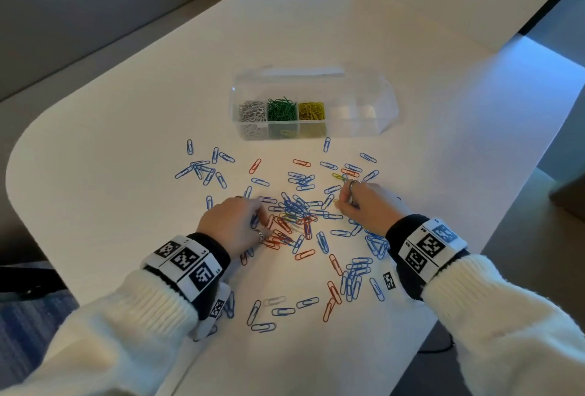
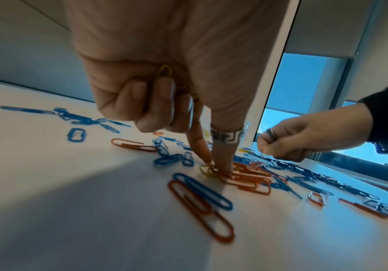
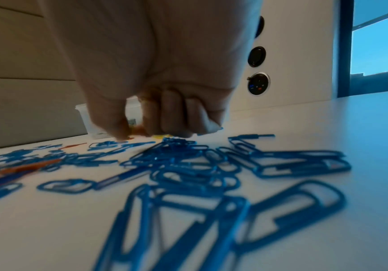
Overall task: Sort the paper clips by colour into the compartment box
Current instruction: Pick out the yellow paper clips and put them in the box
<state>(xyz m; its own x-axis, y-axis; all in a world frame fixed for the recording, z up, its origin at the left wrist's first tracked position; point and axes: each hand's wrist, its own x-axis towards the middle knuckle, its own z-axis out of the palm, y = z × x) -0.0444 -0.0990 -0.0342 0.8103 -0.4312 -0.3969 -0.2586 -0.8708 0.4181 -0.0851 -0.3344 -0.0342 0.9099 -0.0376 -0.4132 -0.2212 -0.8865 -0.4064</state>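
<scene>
Paper clips point(image 1: 297, 209), mostly blue with some red and a few stray yellow, lie scattered on the table point(image 1: 443, 129) in front of the box point(image 1: 357, 129), whose three left compartments already hold white, green and yellow clips. The step in hand, as I judge it, is gleaning the last yellow ones from the heap. My left hand point(image 1: 235, 221) has its outer fingers curled round a yellow clip point(image 2: 164, 70) against the palm, while thumb and forefinger reach down to another yellow clip point(image 2: 207, 170) beside a red cluster point(image 2: 250, 178). My right hand point(image 1: 368, 202) is bunched low over the clips, thumb meeting curled fingers; something yellow shows at the tips, but I cannot tell whether it is gripped. Next: lift the yellow clips clear without snagging neighbours, then carry them to the yellow compartment point(image 1: 311, 110).
</scene>
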